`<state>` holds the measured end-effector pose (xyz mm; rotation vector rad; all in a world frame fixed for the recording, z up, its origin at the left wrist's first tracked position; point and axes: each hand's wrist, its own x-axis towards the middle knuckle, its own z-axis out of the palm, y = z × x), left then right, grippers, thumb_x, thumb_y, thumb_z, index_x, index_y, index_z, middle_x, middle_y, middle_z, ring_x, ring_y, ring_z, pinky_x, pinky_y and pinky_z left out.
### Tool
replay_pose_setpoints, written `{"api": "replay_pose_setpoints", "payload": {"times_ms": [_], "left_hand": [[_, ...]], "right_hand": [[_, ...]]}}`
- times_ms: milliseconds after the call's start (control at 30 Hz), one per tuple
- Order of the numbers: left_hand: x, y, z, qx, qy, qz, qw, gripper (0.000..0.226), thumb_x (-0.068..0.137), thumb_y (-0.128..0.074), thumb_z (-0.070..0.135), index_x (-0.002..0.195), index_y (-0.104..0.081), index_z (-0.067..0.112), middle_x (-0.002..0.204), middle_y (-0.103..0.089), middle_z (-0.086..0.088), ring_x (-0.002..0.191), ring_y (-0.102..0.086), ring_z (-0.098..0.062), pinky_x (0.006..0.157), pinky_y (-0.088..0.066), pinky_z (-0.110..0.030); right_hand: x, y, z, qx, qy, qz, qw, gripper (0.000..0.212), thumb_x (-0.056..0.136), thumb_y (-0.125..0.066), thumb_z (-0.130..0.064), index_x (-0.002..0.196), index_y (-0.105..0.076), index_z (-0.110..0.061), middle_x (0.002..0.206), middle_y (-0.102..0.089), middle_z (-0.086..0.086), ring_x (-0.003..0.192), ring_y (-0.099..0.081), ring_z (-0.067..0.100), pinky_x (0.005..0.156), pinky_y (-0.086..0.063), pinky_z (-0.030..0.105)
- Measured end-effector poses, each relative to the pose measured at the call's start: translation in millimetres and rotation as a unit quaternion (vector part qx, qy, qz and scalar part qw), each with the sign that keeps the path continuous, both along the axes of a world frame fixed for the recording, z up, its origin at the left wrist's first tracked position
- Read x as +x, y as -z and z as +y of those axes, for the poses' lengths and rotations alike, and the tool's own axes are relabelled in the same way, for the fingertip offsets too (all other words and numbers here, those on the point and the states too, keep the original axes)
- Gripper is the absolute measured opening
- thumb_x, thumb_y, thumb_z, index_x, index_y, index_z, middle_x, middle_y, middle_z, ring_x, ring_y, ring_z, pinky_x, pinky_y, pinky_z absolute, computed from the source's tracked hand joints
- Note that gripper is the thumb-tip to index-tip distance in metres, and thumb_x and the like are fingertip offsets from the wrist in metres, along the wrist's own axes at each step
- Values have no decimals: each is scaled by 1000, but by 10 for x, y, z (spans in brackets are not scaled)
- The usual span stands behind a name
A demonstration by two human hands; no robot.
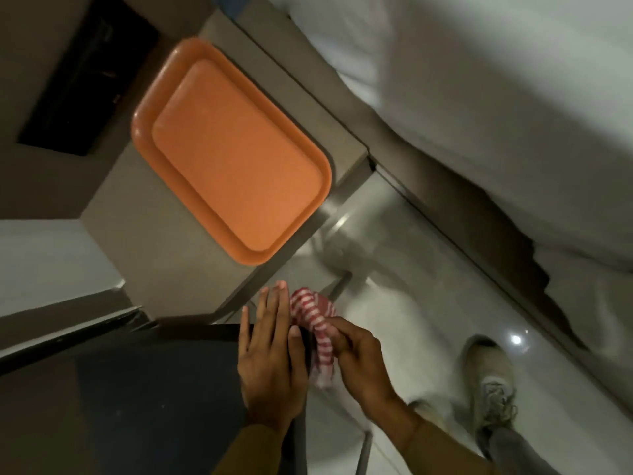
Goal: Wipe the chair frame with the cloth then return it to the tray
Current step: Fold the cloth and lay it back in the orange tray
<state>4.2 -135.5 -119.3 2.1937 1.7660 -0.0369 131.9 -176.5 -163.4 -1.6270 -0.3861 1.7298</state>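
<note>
A red-and-white striped cloth (317, 329) is bunched at the front right corner of a dark chair seat (154, 389). My right hand (359, 361) is shut on the cloth, pinching it against the chair's edge. Flat and with fingers straight, my left hand (270, 358) rests on the seat corner right beside the cloth, touching it. An orange tray (191, 214) lies bare on a beige bedside table, up and to the left of my hands. A thin metal chair leg (364, 450) shows below my right wrist.
The beige bedside table (137, 255) holds the tray. A bed with white sheets (479, 97) runs along the right. The floor is glossy pale tile (394, 269). My shoe (489, 382) stands on it at the lower right. A dark recess (85, 80) sits at upper left.
</note>
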Motion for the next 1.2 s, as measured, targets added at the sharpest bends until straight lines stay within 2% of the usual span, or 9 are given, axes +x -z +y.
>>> {"api": "replay_pose_setpoints", "payload": {"times_ms": [200, 300, 433, 500, 600, 733, 933, 1067, 1200], "left_hand": [[-30, 23, -15, -14, -26, -38, 999, 63, 115, -16, 46, 166, -36, 15, 172, -38, 3, 160, -39, -16, 130, -38, -54], [82, -115, 93, -91, -186, -140, 968, 68, 105, -19, 71, 167, -22, 45, 168, -33, 22, 158, -36, -4, 135, -23, -40], [186, -383, 424, -270, -384, -518, 715, 73, 87, -36, 96, 151, -47, 63, 152, -60, 30, 137, -58, 10, 127, -36, -44], [215, -526, 524, -325, -354, -584, 654, 59, 93, -47, 86, 141, -63, 55, 146, -69, 18, 135, -66, -2, 118, -53, -39], [231, -624, 626, -292, -352, -605, 652, 40, 102, -68, 49, 139, -71, 34, 143, -73, 2, 134, -69, -15, 107, -58, -21], [352, -635, 839, -181, -433, -584, 663, 34, 105, -68, 29, 138, -69, 25, 134, -78, 1, 124, -75, -17, 103, -64, -33], [522, -486, 1369, -93, -545, -481, 681, 40, 109, -60, 26, 148, -57, 17, 140, -71, -9, 128, -69, -29, 111, -58, -51], [384, -258, 1711, -41, -515, -545, 660, 52, 99, -74, 34, 145, -50, 32, 135, -69, 9, 118, -73, -7, 83, -64, -20], [281, 16, 1859, -105, -451, -401, 790, 114, 86, -89, 26, 170, -13, 28, 173, -31, -1, 157, -42, -17, 127, -44, -42]], "right_hand": [[493, -221, 227, -61, 50, 32, 996, 29, 109, -48, -16, 111, -74, -4, 109, -80, 11, 107, -74, 38, 97, -60, 46], [768, -440, 455, -124, 135, 177, 967, 41, 107, -47, -29, 129, -68, -1, 131, -70, 22, 122, -67, 40, 106, -54, 50], [976, -1021, 846, -51, 42, 303, 951, 67, 100, -33, -69, 131, -70, -23, 138, -68, 12, 128, -65, 34, 94, -60, 45], [946, -1222, 1072, -9, -25, 239, 971, 49, 101, -45, -58, 129, -70, -26, 138, -68, 12, 124, -68, 31, 95, -61, 41], [898, -1287, 1356, 129, -120, -1, 984, 32, 100, -62, -29, 132, -62, -28, 128, -72, -1, 113, -73, 19, 92, -61, 35], [828, -1150, 1621, 283, -229, -220, 905, 33, 109, -48, -28, 141, -49, -29, 100, -74, -16, 86, -74, -4, 68, -53, 5], [616, -697, 2104, 254, -270, -280, 885, 38, 110, -42, -33, 147, -39, -26, 110, -70, -5, 91, -75, 14, 65, -49, -3], [494, -516, 2518, 328, -265, -239, 875, 56, 108, -50, -28, 157, -23, -27, 157, -46, 3, 136, -55, 18, 110, -48, 26], [466, -230, 2736, 270, -378, -305, 831, 86, 101, -62, -30, 164, -4, -23, 167, -20, 9, 152, -32, 29, 122, -34, 48]]}}
